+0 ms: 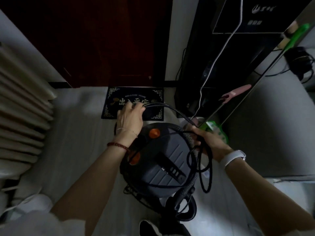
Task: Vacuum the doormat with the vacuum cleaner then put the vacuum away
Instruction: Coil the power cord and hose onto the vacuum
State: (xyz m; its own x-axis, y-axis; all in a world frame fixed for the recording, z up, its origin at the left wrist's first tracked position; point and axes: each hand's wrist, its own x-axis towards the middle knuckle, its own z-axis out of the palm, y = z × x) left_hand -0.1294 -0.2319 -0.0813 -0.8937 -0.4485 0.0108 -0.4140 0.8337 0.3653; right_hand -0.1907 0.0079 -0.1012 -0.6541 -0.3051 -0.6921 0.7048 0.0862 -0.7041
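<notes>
Left hand [130,116]: mine, bare, no glove.
Left wrist: a thin pale cord [121,129] and a fine chain [134,132] just behind the hand, then dark red beads [118,145] further up my forearm.
Right hand [210,142]: bare too.
Right wrist: white band [232,157] just behind it.
Sleeves: none, forearms uncovered.
</notes>
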